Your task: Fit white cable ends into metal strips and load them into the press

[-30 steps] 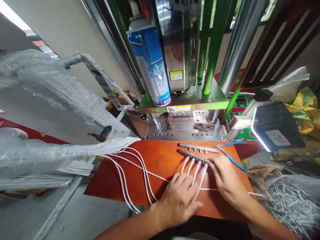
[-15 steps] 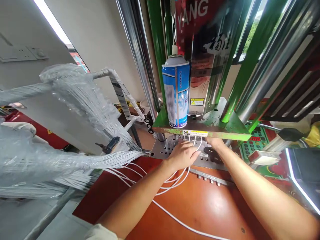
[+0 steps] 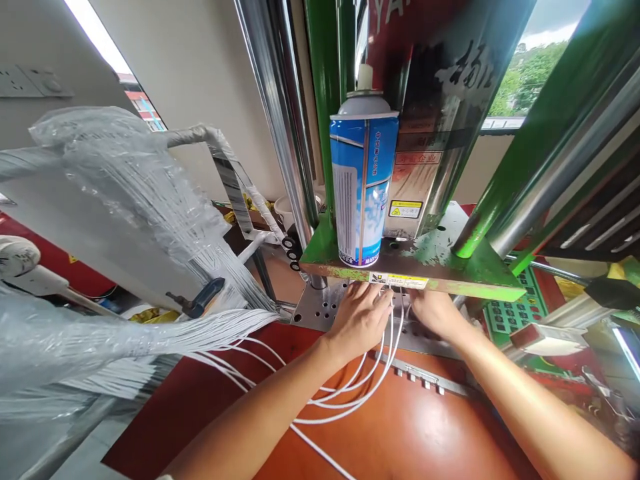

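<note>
My left hand (image 3: 363, 319) reaches to the front edge of the green press plate (image 3: 345, 272), palm down. Its fingers are bent and close against several thin white cables (image 3: 395, 343), which run under the plate and loop back over the orange-red table. My right hand (image 3: 434, 313) is just right of the cables, its fingers under the plate edge and hidden. Below both hands lies a perforated metal plate (image 3: 320, 310). A metal strip with small teeth (image 3: 425, 377) rests on the table in front of it.
A blue spray can (image 3: 363, 193) stands on the press plate. Shiny steel columns (image 3: 280, 113) flank it. Plastic-wrapped bundles of cable (image 3: 145, 193) hang on a rack at left, with a dark-handled clamp (image 3: 203, 298). At right is a green keypad panel (image 3: 505, 317).
The view has shifted closer to the press. My right hand has come left, nearer the cables, while my left hand stays beside them. The cable loops have moved slightly.
</note>
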The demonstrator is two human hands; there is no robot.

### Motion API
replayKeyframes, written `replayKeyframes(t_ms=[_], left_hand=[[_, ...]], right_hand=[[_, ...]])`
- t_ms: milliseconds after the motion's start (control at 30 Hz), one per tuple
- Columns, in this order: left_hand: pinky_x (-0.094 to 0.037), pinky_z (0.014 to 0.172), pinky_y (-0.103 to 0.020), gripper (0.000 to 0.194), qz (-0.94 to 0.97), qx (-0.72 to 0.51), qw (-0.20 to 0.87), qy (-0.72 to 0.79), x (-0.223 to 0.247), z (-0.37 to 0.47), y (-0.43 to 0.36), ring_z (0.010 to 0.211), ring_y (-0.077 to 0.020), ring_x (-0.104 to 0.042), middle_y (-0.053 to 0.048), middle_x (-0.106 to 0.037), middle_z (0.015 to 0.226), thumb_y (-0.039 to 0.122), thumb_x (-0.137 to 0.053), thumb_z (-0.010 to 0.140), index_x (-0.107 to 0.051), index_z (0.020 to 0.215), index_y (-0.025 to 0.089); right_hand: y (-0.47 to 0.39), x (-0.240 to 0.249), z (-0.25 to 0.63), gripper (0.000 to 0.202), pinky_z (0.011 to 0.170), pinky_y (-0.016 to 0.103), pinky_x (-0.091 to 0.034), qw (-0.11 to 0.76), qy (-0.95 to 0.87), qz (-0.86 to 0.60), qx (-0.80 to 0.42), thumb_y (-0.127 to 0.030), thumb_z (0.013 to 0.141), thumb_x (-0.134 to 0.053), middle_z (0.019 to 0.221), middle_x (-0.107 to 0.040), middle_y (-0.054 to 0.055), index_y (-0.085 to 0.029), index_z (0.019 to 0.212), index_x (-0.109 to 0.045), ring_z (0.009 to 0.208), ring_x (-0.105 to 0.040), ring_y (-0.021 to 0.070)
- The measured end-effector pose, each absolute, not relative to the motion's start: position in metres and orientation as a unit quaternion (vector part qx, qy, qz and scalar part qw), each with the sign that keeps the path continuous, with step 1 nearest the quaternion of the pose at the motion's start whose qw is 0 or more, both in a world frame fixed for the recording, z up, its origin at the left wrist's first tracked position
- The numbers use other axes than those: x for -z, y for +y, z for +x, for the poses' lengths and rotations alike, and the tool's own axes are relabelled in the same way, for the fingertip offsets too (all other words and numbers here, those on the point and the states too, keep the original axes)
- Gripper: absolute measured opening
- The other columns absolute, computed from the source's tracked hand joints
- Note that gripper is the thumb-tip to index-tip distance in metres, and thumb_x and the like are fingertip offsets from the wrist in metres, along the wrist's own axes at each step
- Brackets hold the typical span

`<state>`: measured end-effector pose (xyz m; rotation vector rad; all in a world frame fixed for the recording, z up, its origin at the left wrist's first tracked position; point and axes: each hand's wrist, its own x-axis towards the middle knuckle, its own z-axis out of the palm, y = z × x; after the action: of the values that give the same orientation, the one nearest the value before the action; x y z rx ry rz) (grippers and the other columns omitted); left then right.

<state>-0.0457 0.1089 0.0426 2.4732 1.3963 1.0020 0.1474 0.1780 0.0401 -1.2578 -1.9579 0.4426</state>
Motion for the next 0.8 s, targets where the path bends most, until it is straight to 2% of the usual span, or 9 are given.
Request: replayKeyframes(t_ms=[67, 133, 200, 367, 433, 500, 633, 700, 800], left_hand=[[-0.022, 0.122, -0.058, 0.043, 0.822, -0.31, 0.018, 0.477, -0.04, -0.043, 0.105, 0.138, -0.0374, -0.046, -0.019, -0.058, 0.143, 0.026, -0.045, 0.102, -0.059, 0.14, 0.014], [-0.015, 0.126, -0.059, 0.048, 0.824, -0.295, -0.01, 0.483, -0.036, -0.04, 0.103, 0.141, -0.037, -0.044, -0.02, -0.054, 0.148, 0.021, -0.047, 0.099, -0.054, 0.146, 0.012], [-0.015, 0.126, -0.059, 0.053, 0.824, -0.281, -0.03, 0.49, -0.032, -0.038, 0.105, 0.142, -0.0365, -0.043, -0.019, -0.053, 0.15, 0.019, -0.048, 0.096, -0.05, 0.149, 0.011], [-0.029, 0.122, -0.053, 0.049, 0.814, -0.281, -0.1, 0.499, -0.014, -0.038, 0.124, 0.134, -0.0322, -0.052, -0.014, -0.062, 0.14, 0.02, -0.05, 0.095, -0.056, 0.144, 0.016], [-0.033, 0.12, -0.051, 0.045, 0.814, -0.287, -0.12, 0.492, -0.007, -0.039, 0.131, 0.13, -0.031, -0.055, -0.013, -0.065, 0.135, 0.02, -0.05, 0.096, -0.06, 0.139, 0.016], [-0.036, 0.117, -0.05, 0.041, 0.815, -0.289, -0.128, 0.486, -0.004, -0.039, 0.134, 0.126, -0.0311, -0.057, -0.014, -0.067, 0.131, 0.022, -0.05, 0.096, -0.063, 0.135, 0.015], [-0.033, 0.121, -0.051, 0.043, 0.817, -0.297, -0.115, 0.48, -0.012, -0.038, 0.134, 0.13, -0.0298, -0.056, -0.013, -0.064, 0.138, 0.022, -0.047, 0.098, -0.06, 0.138, 0.015], [-0.029, 0.124, -0.052, 0.047, 0.82, -0.301, -0.094, 0.478, -0.021, -0.045, 0.126, 0.139, -0.0288, -0.05, -0.012, -0.056, 0.149, 0.027, -0.045, 0.102, -0.052, 0.148, 0.018], [-0.029, 0.126, -0.053, 0.059, 0.821, -0.307, -0.061, 0.477, -0.03, -0.074, 0.087, 0.154, -0.0305, -0.03, -0.014, -0.032, 0.166, 0.04, -0.045, 0.105, -0.035, 0.16, 0.02]], right_hand=[[0.15, -0.031, 0.141, 0.035, 0.105, 0.053, -0.042, 0.332, -0.812, -0.466, -0.117, -0.034, 0.097, -0.045, 0.114, -0.072, 0.015, -0.019, 0.118, -0.068, 0.11, -0.061, 0.0349], [0.129, -0.022, 0.132, 0.044, 0.111, 0.059, -0.033, 0.288, -0.844, -0.452, -0.011, -0.025, 0.097, -0.041, 0.133, -0.066, 0.018, -0.017, 0.136, -0.059, 0.124, -0.055, 0.0375], [0.12, -0.017, 0.123, 0.051, 0.113, 0.061, -0.028, 0.252, -0.851, -0.453, 0.087, -0.018, 0.095, -0.038, 0.142, -0.06, 0.019, -0.014, 0.145, -0.051, 0.131, -0.05, 0.0386], [0.131, -0.017, 0.105, 0.033, 0.101, 0.053, -0.038, 0.187, -0.831, -0.511, 0.111, -0.017, 0.098, -0.041, 0.116, -0.069, 0.018, -0.011, 0.12, -0.064, 0.109, -0.057, 0.0352], [0.135, -0.015, 0.103, 0.03, 0.098, 0.051, -0.04, 0.189, -0.828, -0.517, 0.107, -0.017, 0.099, -0.041, 0.112, -0.069, 0.018, -0.011, 0.115, -0.066, 0.105, -0.058, 0.0341], [0.137, -0.014, 0.101, 0.031, 0.101, 0.051, -0.039, 0.203, -0.823, -0.518, 0.109, -0.017, 0.099, -0.041, 0.117, -0.068, 0.019, -0.01, 0.117, -0.065, 0.108, -0.057, 0.0341], [0.136, -0.023, 0.107, 0.035, 0.11, 0.049, -0.037, 0.241, -0.819, -0.51, 0.11, -0.017, 0.101, -0.039, 0.125, -0.067, 0.018, -0.009, 0.127, -0.062, 0.117, -0.058, 0.0305], [0.127, -0.03, 0.119, 0.039, 0.114, 0.048, -0.037, 0.261, -0.818, -0.501, 0.11, -0.023, 0.105, -0.036, 0.134, -0.064, 0.017, -0.011, 0.136, -0.056, 0.125, -0.057, 0.028], [0.086, -0.024, 0.155, 0.053, 0.117, 0.049, -0.037, 0.31, -0.82, -0.469, 0.109, -0.037, 0.107, -0.035, 0.155, -0.048, 0.017, -0.013, 0.154, -0.039, 0.144, -0.044, 0.0294]])
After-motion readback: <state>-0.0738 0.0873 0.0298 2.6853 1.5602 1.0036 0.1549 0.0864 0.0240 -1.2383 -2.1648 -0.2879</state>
